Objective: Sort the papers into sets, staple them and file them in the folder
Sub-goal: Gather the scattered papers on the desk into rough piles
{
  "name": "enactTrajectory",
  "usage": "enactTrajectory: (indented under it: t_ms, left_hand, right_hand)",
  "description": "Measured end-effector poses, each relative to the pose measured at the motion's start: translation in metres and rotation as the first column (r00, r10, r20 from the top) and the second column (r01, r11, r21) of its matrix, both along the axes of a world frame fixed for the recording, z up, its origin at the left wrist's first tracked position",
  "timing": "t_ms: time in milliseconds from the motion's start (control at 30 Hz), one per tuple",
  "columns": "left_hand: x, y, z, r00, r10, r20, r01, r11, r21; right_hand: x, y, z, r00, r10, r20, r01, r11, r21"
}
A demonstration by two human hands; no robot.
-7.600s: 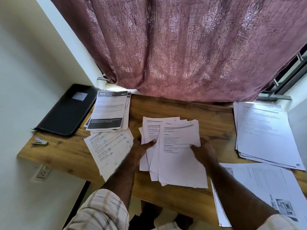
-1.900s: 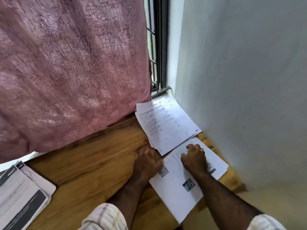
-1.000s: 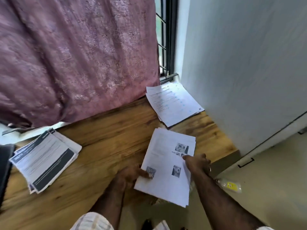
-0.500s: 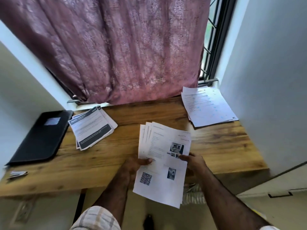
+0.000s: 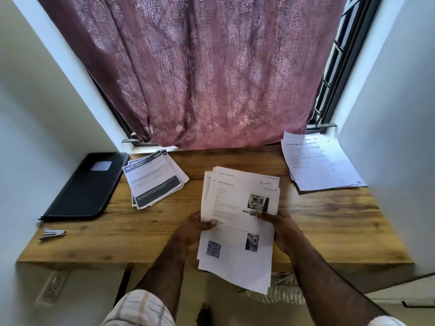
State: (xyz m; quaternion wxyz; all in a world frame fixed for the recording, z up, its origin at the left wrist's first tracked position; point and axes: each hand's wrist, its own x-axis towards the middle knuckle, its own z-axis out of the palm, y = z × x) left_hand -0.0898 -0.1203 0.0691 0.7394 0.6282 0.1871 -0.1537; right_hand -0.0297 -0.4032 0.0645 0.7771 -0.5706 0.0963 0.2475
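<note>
**Both hands hold a fanned sheaf of papers over the desk's near edge**

A sheaf of papers (image 5: pixel 237 222) sits between the two hands at the centre of the view, its sheets slightly fanned so that several top edges show at 12 o'clock. The left hand (image 5: pixel 193 231) grips the sheaf's left edge from 9 o'clock, thumb curled over the printed face and the other fingers hidden beneath. The right hand (image 5: pixel 279 229) pinches the right edge from 3 o'clock, thumb on top near a small photo, fingers under the sheets. Most of the sheaf extends past both grips: the upper half reaches toward 12 o'clock over the wooden desk (image 5: pixel 329 220), while the lower half, with a QR code, hangs toward 6 o'clock beyond the desk's near edge.

At 10 o'clock from the hands lies a stack of papers with dark bands (image 5: pixel 154 181), skewed on the desk. Farther out at 9 o'clock, a black folder (image 5: pixel 87 187) lies closed, overhanging the desk's left end. A stapler (image 5: pixel 53 233) rests near the front left corner, at 8 o'clock from the folder. At 2 o'clock, a third pile of white sheets (image 5: pixel 322 164) lies by the window frame, beneath the hem of the pink curtain (image 5: pixel 200 74).
</note>
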Motion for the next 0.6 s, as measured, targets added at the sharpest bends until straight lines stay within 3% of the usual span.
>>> enactTrajectory:
  t_ms: [267,333,500,600]
  left_hand:
    - [0.05,0.058,-0.026,0.996,-0.085,0.009,0.085,0.993,-0.084]
    - [0.071,0.071,-0.027,0.991,-0.122,0.054,0.125,0.991,-0.045]
    - [0.129,0.073,0.009,0.963,-0.196,0.187,0.154,0.964,0.217]
    - [0.163,0.074,0.032,0.949,-0.176,0.26,0.118,0.967,0.225]
  right_hand:
    - [0.032,0.045,0.002,0.995,-0.075,0.073,0.073,0.997,0.023]
    - [0.044,0.062,0.005,0.989,-0.117,0.091,0.116,0.993,0.018]
    - [0.072,0.088,0.033,0.961,-0.182,0.208,0.178,0.983,0.041]
    - [0.091,0.092,0.064,0.913,-0.26,0.316,0.253,0.965,0.064]
